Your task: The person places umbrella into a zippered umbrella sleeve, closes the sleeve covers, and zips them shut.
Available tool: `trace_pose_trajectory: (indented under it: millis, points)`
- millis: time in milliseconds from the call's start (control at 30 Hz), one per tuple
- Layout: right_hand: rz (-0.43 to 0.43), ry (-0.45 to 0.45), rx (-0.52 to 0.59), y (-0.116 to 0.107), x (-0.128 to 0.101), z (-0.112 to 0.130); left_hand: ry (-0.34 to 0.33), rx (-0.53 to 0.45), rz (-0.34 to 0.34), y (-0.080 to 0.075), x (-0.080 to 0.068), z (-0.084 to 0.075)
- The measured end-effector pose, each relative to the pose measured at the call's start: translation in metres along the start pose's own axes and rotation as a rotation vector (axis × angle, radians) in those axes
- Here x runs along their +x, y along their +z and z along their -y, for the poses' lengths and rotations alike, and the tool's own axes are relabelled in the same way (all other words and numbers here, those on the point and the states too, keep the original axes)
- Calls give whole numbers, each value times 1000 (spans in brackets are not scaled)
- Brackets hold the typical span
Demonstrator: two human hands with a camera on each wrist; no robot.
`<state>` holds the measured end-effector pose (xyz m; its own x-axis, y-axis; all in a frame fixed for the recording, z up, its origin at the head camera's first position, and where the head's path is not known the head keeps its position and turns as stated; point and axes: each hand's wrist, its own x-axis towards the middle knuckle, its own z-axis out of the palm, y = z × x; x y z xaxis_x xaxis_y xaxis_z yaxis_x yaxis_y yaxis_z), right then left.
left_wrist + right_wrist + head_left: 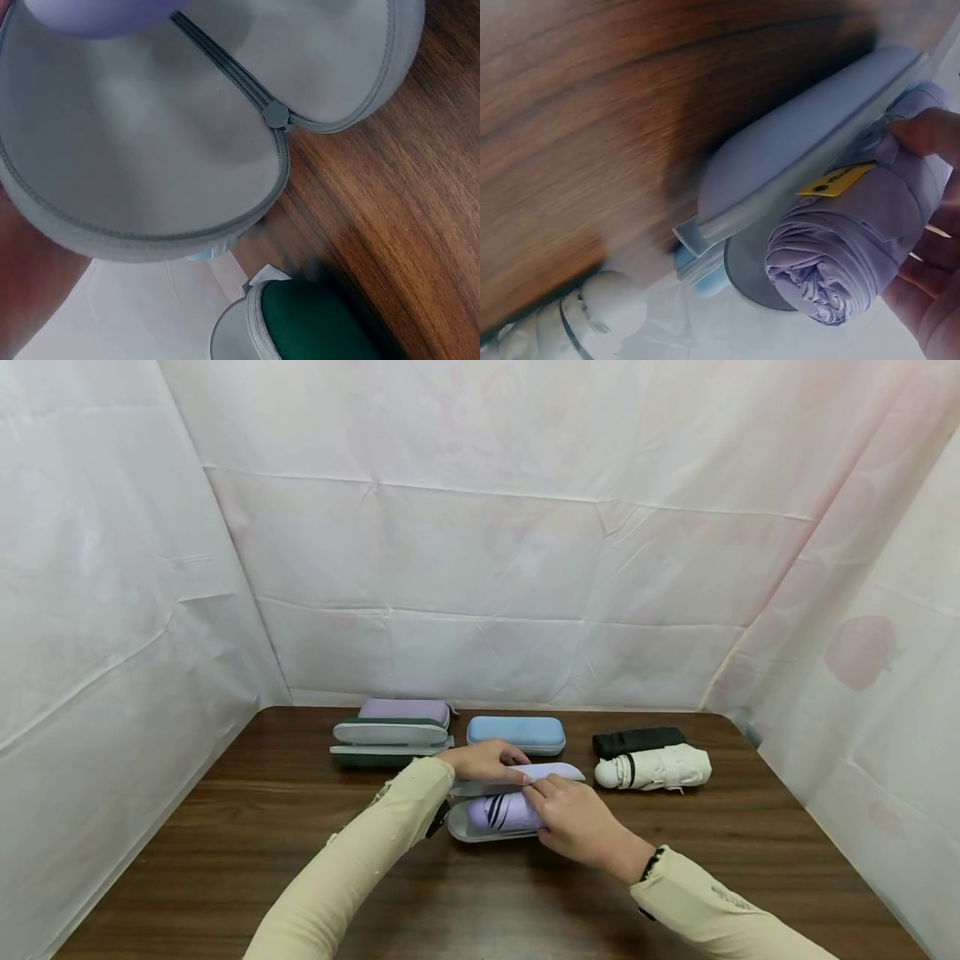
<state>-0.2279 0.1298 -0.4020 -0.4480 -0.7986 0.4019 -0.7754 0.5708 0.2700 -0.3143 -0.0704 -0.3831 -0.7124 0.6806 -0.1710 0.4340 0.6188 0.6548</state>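
Cream sleeves closest to the lens, both reaching in over the dark wood table (225, 827). Right hand (573, 822) curled over a folded lilac umbrella (504, 811), fingers wrapped round it and thumb pressed to its side, seating it in the lower half of an open lilac zip case (480, 835). Yellow tag (832, 180) poking out just by the right thumb tip. Left hand (483, 760) sitting on the raised case lid (551, 771), fingertips hooked over its edge, holding it up behind the umbrella. Zipper pull (275, 115) parked at the hinge end, right under the left wrist.

Beyond the left fingers: a green case (390, 743) lying half open, a purple case (405, 710) behind it, and a closed blue case (516, 733). Out past the right fingers, a cream folded umbrella (654, 768) with a black one (637, 741) just behind, the two touching.

Possible trouble, just guessing: bunched canopy fabric at the end nearest the right palm looks loose, so could get caught in the zipper teeth if the lid drops onto it. Same with that tag. Umbrella also riding high in the shell, so might roll out toward the right wrist if the grip eases before it settles. Lid could flop shut on the right fingers if the left ones slip.
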Motion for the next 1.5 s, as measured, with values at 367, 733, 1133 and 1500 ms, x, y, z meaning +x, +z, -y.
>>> trace_pose_trajectory:
  millis: [367, 733, 1133, 1500]
  points:
    - [-132, -42, -164, 21, 6, 9, -17, -4, -30, -2, 0, 7]
    - [-53, -53, -196, 28, 9, 13, -15, -4, -27, -3, -3, 0]
    - [100, 0, -34, 29, 10, 8, 20, -25, -22, -6, -6, -6]
    - [111, -17, 117, 26, 3, -2, 47, -44, -17, -1, -8, -1]
